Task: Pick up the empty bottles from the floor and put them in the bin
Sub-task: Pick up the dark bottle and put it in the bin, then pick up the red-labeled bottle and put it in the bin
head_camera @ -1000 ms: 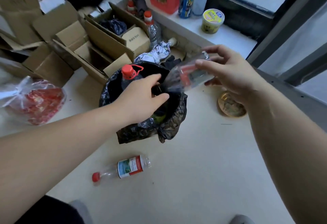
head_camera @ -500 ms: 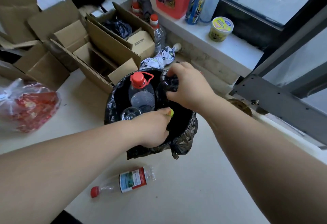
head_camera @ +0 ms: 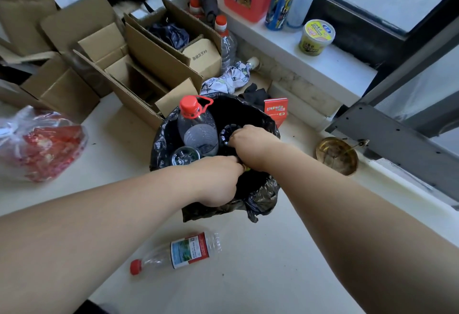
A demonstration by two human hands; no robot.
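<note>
A bin lined with a black bag [head_camera: 161,145] stands on the pale floor. Inside it a large clear bottle with a red cap and handle [head_camera: 196,127] stands upright, with the base of a smaller clear bottle [head_camera: 185,156] beside it. My right hand [head_camera: 250,147] reaches into the bin and grips a dark bottle whose ribbed base [head_camera: 227,135] shows at my fingers. My left hand [head_camera: 218,179] is at the near rim, fingers curled shut on a yellow-green item [head_camera: 246,169] that is mostly hidden. One clear bottle with a red cap and red label [head_camera: 183,251] lies on the floor in front of the bin.
Open cardboard boxes [head_camera: 149,65] crowd the left and back. A red-filled plastic bag [head_camera: 42,142] lies at the left and a brass dish [head_camera: 336,156] at the right. The window ledge [head_camera: 330,65] holds bottles and a yellow tub [head_camera: 316,36]. A folded umbrella [head_camera: 231,77] lies behind the bin.
My right hand brought a bottle from above the bin down into it and has pushed it lower. My left hand stayed at the near rim. The camera came closer.
</note>
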